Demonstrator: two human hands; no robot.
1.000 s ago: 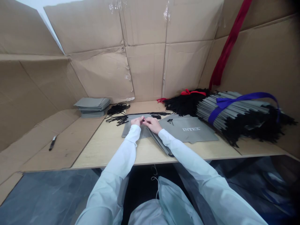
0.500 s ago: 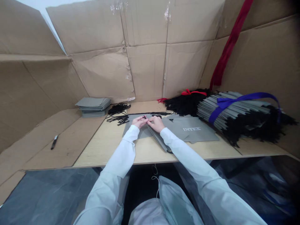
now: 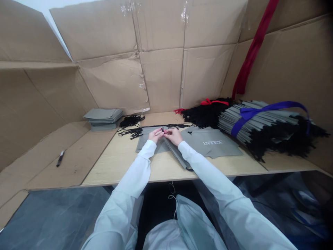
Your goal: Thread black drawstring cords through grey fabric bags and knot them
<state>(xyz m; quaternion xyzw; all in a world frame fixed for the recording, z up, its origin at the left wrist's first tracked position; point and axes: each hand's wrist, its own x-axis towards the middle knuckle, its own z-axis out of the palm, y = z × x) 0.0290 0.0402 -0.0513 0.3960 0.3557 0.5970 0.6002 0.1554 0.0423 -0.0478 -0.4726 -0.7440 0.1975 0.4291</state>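
My left hand (image 3: 155, 134) and my right hand (image 3: 173, 135) meet fingertip to fingertip over a flat grey bag (image 3: 153, 144) on the wooden table (image 3: 125, 163). Both pinch a short black cord (image 3: 162, 130) at the bag's top edge. A second grey bag marked INTEX (image 3: 212, 145) lies just right of my right hand. Loose black cords (image 3: 131, 132) lie beyond my left hand.
A small stack of grey bags (image 3: 103, 118) sits at the back left. A big bundle of grey bags with black cords, tied by a blue ribbon (image 3: 262, 121), fills the right side. A black marker (image 3: 59, 158) lies on cardboard at left. Cardboard walls surround the table.
My hands have shifted slightly right and closed in on each other at the bag's top edge, with the black cord end now raised between the fingertips.
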